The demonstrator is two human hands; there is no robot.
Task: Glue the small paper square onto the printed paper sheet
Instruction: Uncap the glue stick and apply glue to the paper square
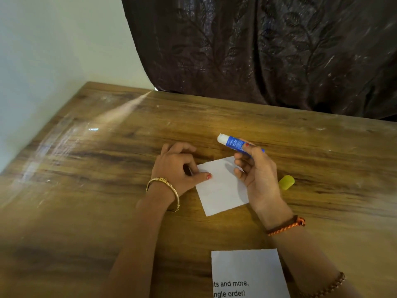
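**Glue stick poised over the square**

The left hand (174, 166) pins the small paper square (222, 186) with its thumb. Just right, the right hand (256, 175) grasps the uncapped glue stick (235, 143), tip raised. Gluing seems next: lower the tip. The printed sheet (249, 272) lies nearer, on the wooden table (96, 168); a dark curtain (257, 46) hangs behind.

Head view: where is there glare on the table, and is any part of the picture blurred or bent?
Head view: a bright streak of glare runs across the left part of the wooden table; the near-left corner is smeared and soft; the table's edges bow from the wide-angle lens; the glue stick, the small paper square and the print on the printed paper sheet are fairly sharp.
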